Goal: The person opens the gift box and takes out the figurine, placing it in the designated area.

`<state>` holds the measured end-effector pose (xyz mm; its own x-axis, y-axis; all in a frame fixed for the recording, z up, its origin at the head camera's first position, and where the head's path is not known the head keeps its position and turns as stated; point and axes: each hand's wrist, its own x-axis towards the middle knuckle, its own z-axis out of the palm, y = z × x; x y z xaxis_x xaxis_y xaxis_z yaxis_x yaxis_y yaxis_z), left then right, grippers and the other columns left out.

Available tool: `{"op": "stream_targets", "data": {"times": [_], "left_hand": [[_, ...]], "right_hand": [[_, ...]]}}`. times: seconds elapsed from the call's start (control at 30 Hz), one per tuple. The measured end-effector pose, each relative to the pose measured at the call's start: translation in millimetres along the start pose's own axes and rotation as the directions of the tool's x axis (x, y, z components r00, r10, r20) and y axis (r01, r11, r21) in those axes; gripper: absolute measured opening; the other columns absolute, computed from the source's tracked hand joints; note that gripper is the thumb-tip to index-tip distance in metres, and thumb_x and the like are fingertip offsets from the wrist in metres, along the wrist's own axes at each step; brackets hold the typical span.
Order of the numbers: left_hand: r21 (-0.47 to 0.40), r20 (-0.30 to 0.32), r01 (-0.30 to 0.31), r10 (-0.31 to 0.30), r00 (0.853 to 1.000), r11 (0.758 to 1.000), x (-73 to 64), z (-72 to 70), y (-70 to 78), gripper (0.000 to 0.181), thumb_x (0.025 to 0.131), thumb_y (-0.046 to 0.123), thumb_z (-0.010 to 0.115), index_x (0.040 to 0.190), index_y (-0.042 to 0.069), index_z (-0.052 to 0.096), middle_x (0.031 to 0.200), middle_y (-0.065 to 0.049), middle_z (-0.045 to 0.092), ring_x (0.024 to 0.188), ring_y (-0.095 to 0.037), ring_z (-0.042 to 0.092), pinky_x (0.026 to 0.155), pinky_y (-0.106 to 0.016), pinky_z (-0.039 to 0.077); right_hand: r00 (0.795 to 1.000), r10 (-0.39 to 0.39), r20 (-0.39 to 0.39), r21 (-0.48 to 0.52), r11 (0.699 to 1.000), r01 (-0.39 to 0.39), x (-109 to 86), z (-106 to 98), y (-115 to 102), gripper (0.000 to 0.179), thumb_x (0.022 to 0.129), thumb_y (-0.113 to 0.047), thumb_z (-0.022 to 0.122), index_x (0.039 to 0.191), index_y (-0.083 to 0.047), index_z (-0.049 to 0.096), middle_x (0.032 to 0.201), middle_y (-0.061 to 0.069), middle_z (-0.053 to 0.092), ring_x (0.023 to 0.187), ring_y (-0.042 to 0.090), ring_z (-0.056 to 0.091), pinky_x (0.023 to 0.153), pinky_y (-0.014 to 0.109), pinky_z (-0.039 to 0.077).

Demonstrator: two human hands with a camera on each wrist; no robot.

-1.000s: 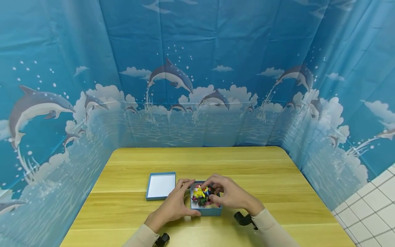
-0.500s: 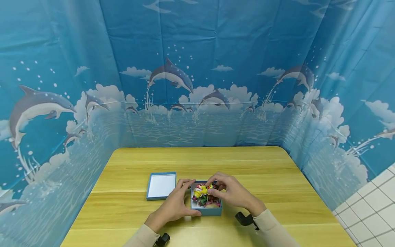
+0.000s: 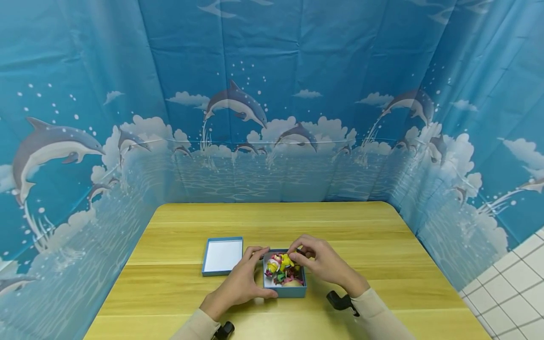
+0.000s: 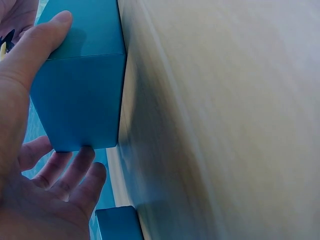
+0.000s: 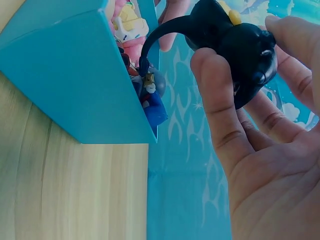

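Note:
A small blue open-topped box (image 3: 285, 292) stands on the table with several colourful toy figures (image 3: 274, 267) heaped inside. My left hand (image 3: 241, 282) grips the box from its left, thumb on the near wall and fingertips at the far side. Over the box's right part, my right hand (image 3: 325, 266) pinches a black toy figure (image 5: 245, 55) with a long curved tail, between thumb and fingers. The tail reaches down to the box's opening in the right wrist view. A pink and white figure (image 5: 131, 35) shows inside the box there.
The box's blue lid (image 3: 222, 255) lies white inside up, just left of the box. The wood-grain table (image 3: 352, 226) extends all round. Behind it hangs a blue dolphin-print curtain (image 3: 293, 170). Each wrist carries a small black device (image 3: 338, 300).
My right hand has lifted from among the figures and shifted slightly right, with a figure pinched in its fingers. The figures in the box show more fully. My left hand stays put.

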<state>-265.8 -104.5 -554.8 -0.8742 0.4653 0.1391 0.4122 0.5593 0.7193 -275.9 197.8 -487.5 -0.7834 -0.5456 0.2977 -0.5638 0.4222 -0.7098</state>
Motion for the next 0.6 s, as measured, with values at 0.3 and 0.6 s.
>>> {"op": "stream_targets", "data": {"times": [0.3,0.6], "left_hand": [[-0.011,0.000,-0.002,0.002,1.000,1.000,0.4,0.0,0.4,0.124,0.083,0.059,0.105,0.182,0.018,0.041,0.177,-0.008,0.043,0.158,-0.040,0.059,0.128,-0.067,0.053],[-0.010,-0.001,0.009,-0.009,1.000,1.000,0.9,0.8,-0.8,0.125,0.083,0.059,0.106,0.181,0.018,0.041,0.177,-0.008,0.043,0.159,-0.040,0.058,0.128,-0.067,0.052]], "right_hand": [[0.999,-0.014,-0.037,-0.008,1.000,0.014,-2.3,-4.1,-0.4,0.011,0.118,-0.025,0.072,0.126,-0.023,0.080,0.118,-0.003,0.079,0.087,0.009,0.072,0.081,0.030,0.063],[0.999,0.017,-0.050,0.000,1.000,-0.017,-5.0,-8.9,1.8,0.019,0.118,-0.027,0.073,0.136,-0.025,0.076,0.131,0.010,0.082,0.101,0.010,0.078,0.090,0.032,0.068]]}}
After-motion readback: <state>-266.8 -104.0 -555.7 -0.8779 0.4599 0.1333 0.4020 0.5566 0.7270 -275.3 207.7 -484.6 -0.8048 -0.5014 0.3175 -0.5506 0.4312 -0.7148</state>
